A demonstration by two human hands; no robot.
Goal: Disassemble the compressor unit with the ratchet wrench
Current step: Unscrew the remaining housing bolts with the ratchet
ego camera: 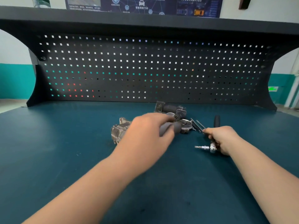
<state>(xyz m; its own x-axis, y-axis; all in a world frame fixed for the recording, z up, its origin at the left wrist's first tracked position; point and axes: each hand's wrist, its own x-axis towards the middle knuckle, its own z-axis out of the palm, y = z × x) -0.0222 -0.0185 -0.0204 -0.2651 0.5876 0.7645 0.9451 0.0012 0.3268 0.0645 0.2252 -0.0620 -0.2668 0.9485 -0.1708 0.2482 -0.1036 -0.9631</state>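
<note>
My left hand (146, 135) blurred, gripping a grey cylinder (171, 127), hiding much of the compressor unit (119, 132), my right hand (222, 139) clenched round the ratchet wrench (210, 147), blue counter (64, 143) beneath.

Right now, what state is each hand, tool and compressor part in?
Left hand: grips a blurred grey cylindrical part.
Right hand: holds the chrome ratchet wrench, bit pointing left.
Finned grey metal compressor body: lying on the blue-green bench mat.
Long thin bolts: out, lying loose.
</note>
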